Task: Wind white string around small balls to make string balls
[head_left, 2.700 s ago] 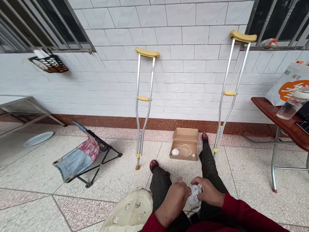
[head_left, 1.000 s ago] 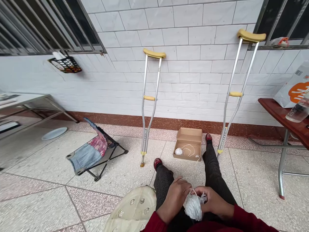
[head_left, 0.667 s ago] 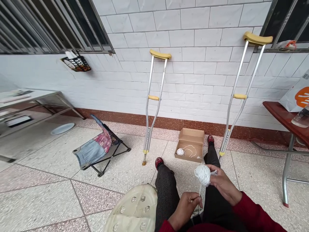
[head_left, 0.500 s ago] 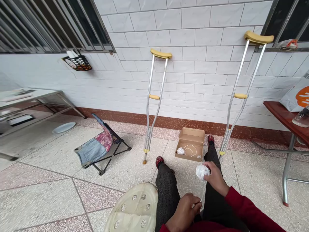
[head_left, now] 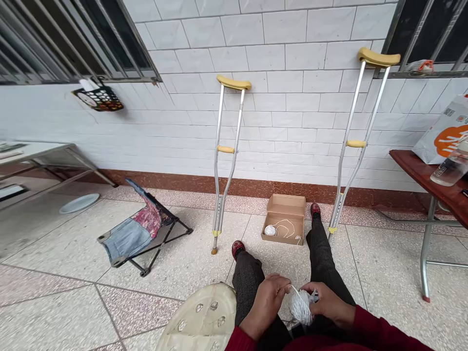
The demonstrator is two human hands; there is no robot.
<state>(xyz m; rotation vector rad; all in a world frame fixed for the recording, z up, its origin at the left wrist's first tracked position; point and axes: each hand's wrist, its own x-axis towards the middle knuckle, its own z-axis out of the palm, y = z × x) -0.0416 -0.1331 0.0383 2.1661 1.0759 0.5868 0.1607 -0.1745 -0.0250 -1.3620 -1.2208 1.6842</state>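
Between my knees, my right hand [head_left: 331, 303] grips a ball of white string [head_left: 301, 308] from its right side. A short length of string runs from the ball to my left hand [head_left: 268, 298], whose thumb and fingers pinch it just left of the ball. On the floor past my knees lies an open cardboard box [head_left: 286, 213]. A smaller white ball of string [head_left: 270, 230] sits in its left part, with loose loops of string beside it.
Two crutches, one on the left [head_left: 220, 190] and one on the right [head_left: 342, 195], lean against the tiled wall. A folding chair [head_left: 133, 239] and a pale round plastic stool [head_left: 204, 317] stand to the left. At right is a red-brown table [head_left: 420, 170] with a bag [head_left: 444, 129] on it.
My left hand has risen, and my right hand has come down with the ball, bringing the hands closer together. The view has turned slightly right.
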